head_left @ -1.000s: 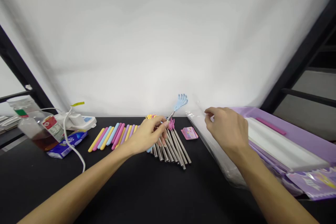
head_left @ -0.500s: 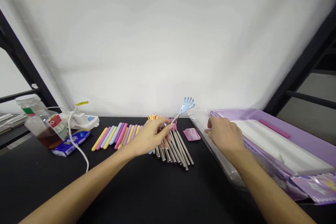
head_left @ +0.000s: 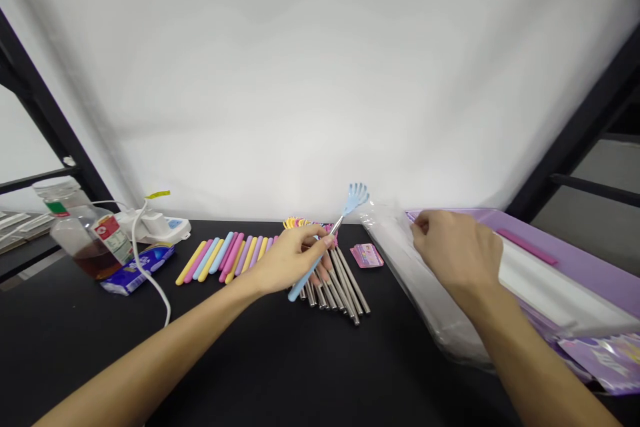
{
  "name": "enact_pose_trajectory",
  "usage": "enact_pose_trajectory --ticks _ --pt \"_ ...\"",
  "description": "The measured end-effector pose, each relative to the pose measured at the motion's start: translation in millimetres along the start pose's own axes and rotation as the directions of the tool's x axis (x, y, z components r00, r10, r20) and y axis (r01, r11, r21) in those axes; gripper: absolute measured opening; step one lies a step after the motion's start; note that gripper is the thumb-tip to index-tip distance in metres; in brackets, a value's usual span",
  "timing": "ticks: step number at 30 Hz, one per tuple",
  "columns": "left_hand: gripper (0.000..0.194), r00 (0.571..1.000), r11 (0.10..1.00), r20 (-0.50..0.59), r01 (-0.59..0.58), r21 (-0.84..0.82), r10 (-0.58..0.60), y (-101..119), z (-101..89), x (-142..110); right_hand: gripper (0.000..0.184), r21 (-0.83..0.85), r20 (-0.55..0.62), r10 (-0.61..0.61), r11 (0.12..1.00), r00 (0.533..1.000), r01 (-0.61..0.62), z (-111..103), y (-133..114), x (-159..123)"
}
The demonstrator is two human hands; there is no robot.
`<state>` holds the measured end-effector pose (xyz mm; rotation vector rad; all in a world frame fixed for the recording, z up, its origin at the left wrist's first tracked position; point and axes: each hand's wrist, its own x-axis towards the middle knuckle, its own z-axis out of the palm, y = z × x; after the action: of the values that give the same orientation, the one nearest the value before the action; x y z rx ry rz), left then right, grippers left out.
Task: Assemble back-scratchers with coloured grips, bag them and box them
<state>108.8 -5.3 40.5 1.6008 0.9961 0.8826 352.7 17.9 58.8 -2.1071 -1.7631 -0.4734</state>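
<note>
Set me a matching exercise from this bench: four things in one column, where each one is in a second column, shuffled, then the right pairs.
Things
1. Blue back scratcher
2. Bottle of brown liquid
3. Pink card packet
4. Clear plastic bag

Places
A. Nearest the right hand
B. At the far left, beside a white power strip
C. Gripped in the left hand
D. On the black table, between the steel rods and the bag

Pairs: 1-C, 2-B, 3-D, 4-A
</note>
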Motion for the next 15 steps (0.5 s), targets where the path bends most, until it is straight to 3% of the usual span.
enact_pose_trajectory --ticks 2,4,6,8,10,12,15 --pt "0.036 1.000 0.981 -0.014 0.005 -0.193 -0.008 0 1.2 1 0.023 0.049 -0.212 -0.128 0.989 0.969 0.142 -4 -14 -10" --pt "0.031 1.000 0.924 -0.003 -0.005 -0.381 0.005 0 2.4 1 0.020 0.100 -0.391 -0.317 0.919 0.864 0.382 -3 -32 -23" --pt "0.026 0.999 0.858 0.037 -0.004 -0.513 0.027 0 3.0 1 0.021 0.152 -0.462 -0.488 0.779 0.740 0.609 1 -49 -36" --pt "0.025 0.997 0.817 0.047 -0.016 -0.576 0.054 0 2.7 1 0.022 0.293 -0.480 -0.545 0.640 0.688 0.711 6 -61 -45" --pt "0.026 0.998 0.808 0.000 -0.053 -0.587 0.065 0 1.4 1 0.020 0.516 -0.433 -0.545 0.503 0.718 0.693 9 -68 -49" --pt "0.027 0.996 0.811 -0.080 -0.086 -0.579 0.049 -1 -0.2 2 0.020 0.724 -0.310 -0.540 0.401 0.783 0.562 10 -70 -49" --pt "0.028 0.989 0.802 -0.146 -0.081 -0.592 -0.008 -2 -0.3 3 0.015 0.853 -0.129 -0.514 0.380 0.848 0.359 9 -73 -50"
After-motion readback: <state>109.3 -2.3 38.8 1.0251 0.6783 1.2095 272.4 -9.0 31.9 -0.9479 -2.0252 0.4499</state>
